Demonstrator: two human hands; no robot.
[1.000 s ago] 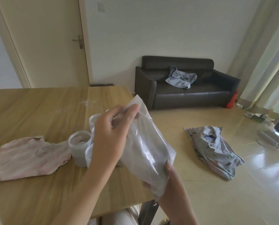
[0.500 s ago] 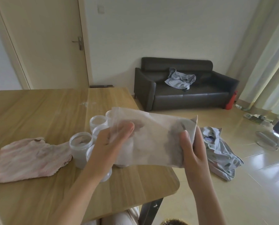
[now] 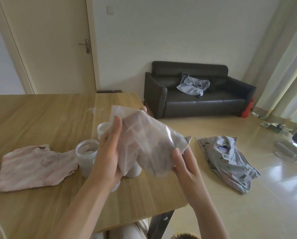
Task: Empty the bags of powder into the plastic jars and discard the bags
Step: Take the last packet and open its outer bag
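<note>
Since half a second back the bag (image 3: 144,140) has swung: it was stretched flat and level between my hands, now it slopes, high end up-left, low corner down-right. My right hand (image 3: 185,163) has dropped from the bag's right edge to its lower right corner; my left hand (image 3: 109,152) has turned so the palm faces the plastic.

Bag looks limp and almost flat, only a cloudy film inside. I judge it emptied, or near enough. Whether any powder clings in the corners, cannot tell through the haze. If it is spent, next comes crumpling and discarding it; no bin is in sight.

Left hand: fingers straight and close together, thumb on my side of the plastic, fingers behind it with tips showing past the top edge, so the bag is clamped between thumb and fingers. Forearm rises from lower left over the table (image 3: 40,118).

Right hand: thumb and fingertips pinch the low corner, other fingers curled beneath. Forearm comes up from lower right, off the table edge.

Bag hangs above the jars (image 3: 87,152), which stand clustered on the table near its right edge, partly hidden by my left hand. A pink cloth (image 3: 32,168) lies left of them.
</note>
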